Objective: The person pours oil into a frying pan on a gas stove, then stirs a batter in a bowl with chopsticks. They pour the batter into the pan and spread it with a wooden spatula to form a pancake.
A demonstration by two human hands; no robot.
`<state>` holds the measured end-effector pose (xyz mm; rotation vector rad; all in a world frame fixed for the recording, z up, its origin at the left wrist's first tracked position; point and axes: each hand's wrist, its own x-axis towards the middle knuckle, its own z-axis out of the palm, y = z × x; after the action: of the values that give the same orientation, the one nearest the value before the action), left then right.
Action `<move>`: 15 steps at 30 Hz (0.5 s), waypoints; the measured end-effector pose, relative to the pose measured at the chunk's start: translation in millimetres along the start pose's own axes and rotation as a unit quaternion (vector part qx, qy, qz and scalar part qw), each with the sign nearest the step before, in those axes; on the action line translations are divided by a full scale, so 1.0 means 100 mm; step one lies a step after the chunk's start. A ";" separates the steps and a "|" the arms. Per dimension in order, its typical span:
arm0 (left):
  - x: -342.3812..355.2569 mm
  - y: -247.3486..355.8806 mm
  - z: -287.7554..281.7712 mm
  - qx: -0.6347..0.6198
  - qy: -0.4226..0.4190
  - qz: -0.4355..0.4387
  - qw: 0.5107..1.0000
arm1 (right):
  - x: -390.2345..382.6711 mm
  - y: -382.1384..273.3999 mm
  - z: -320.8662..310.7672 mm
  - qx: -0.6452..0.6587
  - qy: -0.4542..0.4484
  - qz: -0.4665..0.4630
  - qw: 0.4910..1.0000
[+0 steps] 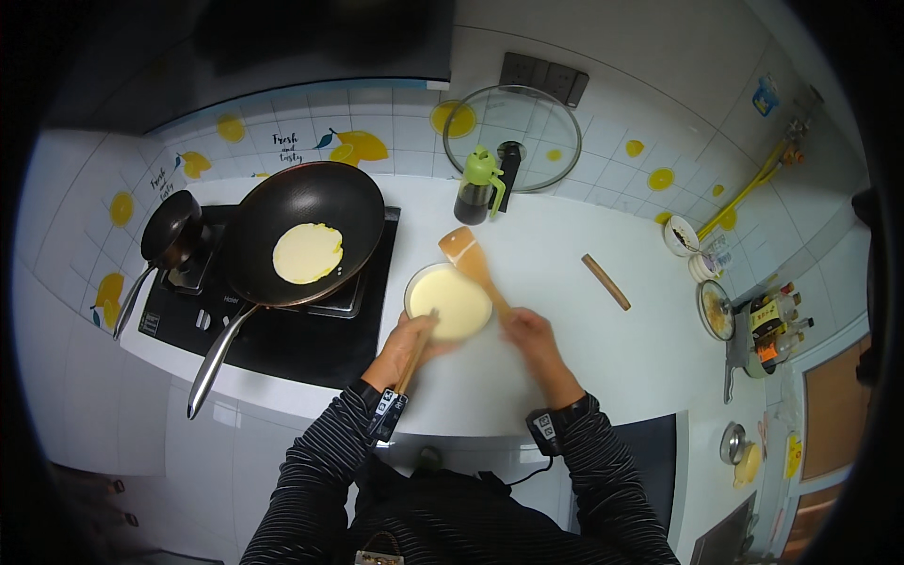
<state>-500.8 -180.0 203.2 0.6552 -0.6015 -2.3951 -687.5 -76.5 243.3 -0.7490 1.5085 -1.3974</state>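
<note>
My left hand point(403, 348) is closed around the side of a round bowl point(450, 315) of pale yellow batter and the wooden handle point(408, 370) of a utensil whose head is hidden in it. My right hand point(525, 330), slightly blurred, grips a wooden spatula point(464, 249), its blade, streaked with pale batter, raised over the bowl's back rim. To the left, a large black wok point(254, 212) sits on the black hob point(226, 348), with a round pale yellow pancake point(306, 252) inside.
A small pan point(171, 224) is at the far left. At the back stand a green-handled oil bottle point(476, 188) and glass lid point(546, 122). A wooden rod point(605, 281) lies right, near small bowls point(680, 235), a covered dish point(714, 309) and several bottles point(780, 325).
</note>
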 end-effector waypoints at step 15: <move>0.18 0.04 -0.05 0.064 0.040 0.002 0.997 | 0.40 0.39 0.02 0.110 -0.034 0.002 0.993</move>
<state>-508.5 -195.6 196.1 0.7991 -0.7248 -2.3293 -695.4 -106.7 196.7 -0.6504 1.2780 -1.4909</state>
